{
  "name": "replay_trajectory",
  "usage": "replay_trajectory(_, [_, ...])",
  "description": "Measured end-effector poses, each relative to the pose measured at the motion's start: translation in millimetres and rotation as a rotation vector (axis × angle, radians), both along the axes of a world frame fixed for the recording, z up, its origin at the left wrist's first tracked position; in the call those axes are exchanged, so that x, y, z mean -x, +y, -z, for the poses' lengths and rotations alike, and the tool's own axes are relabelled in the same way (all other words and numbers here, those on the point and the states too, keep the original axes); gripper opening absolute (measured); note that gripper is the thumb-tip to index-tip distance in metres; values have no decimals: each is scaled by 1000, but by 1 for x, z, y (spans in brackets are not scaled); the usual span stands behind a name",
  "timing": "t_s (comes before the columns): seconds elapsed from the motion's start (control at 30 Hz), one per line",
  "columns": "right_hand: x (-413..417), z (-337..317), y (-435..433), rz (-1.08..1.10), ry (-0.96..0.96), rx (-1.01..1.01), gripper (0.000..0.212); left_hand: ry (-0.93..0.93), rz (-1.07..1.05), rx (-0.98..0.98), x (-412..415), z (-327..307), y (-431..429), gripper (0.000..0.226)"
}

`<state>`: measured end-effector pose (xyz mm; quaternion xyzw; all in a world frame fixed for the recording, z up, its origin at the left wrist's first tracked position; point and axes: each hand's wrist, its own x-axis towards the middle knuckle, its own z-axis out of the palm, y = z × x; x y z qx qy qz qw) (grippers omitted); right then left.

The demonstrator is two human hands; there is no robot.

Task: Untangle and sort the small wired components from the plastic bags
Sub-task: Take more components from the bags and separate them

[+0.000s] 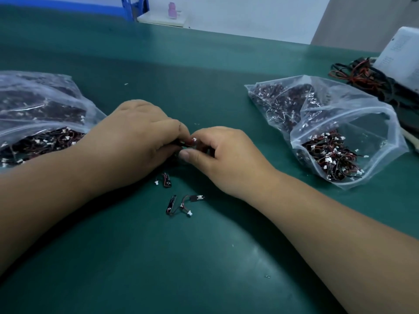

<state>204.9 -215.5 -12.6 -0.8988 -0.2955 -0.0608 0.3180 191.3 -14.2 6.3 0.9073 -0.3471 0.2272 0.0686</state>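
The surface (pixel 204 257) is a smooth, dull green mat with a soft sheen and a few white specks on it. Both hands meet at its middle. The left grip (pixel 136 137) has its fingers curled down, and the right grip (pixel 224 159) has its thumb under and forefinger bent over. Together they pinch one small wired component (pixel 194 139), of which a white plastic plug and a bit of thin dark wire show between the fingertips. Just in front of the hands lie three loose components on the mat: a short black one with a white plug (pixel 166 180), a slim black bar (pixel 171 204) and a looped red and black lead with a small square block (pixel 197 198). The left bag (pixel 90 114) is clear, crinkled plastic. It lies flat at the left edge of the view, touching the left forearm, and is packed with dark wires and white plugs. The right bag (pixel 371 123), of the same glossy film, lies well apart to the right with its mouth gaping towards the person. A tangle sits in its lower part. Behind it, near the right edge, are a heap of black and red cables (pixel 356 73) and a white boxy device (pixel 403 57). The mat's far edge runs straight across, with a pale floor, a blue metal frame (pixel 133 5) and a small pink object (pixel 173 10) beyond. A broad stretch of mat lies between the bags and the far edge.
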Motion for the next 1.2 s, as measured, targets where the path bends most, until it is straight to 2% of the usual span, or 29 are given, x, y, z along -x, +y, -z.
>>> replay_trajectory(0.1, [0,1,-1,6,12,-88,32,-17,-23,24,-2,4,1,12])
replay_trajectory(0.37, [-1,1,-4,85,95,-276,29,54,-118,78,-5,7,7,19])
replay_trajectory(0.5, [-1,-13,-11,45,286,-349,24,-10,-186,15,-8,11,11,17])
replay_trajectory(0.6, [0,-25,-15,-62,449,-300,17,-29,-261,-50,-9,12,12,22])
replay_trajectory(0.67, [3,-30,-15,-137,492,-251,12,-22,-265,-59,-8,12,13,25])
replay_trajectory(0.9, [12,-33,-8,-198,394,-133,11,158,-219,-68,-2,6,11,42])
replay_trajectory(1.07, [3,-25,-8,-53,245,-182,12,217,-194,-11,0,6,9,26])
replay_trajectory(1.2, [1,-7,-4,34,163,-121,5,268,-212,2,-2,6,6,29])
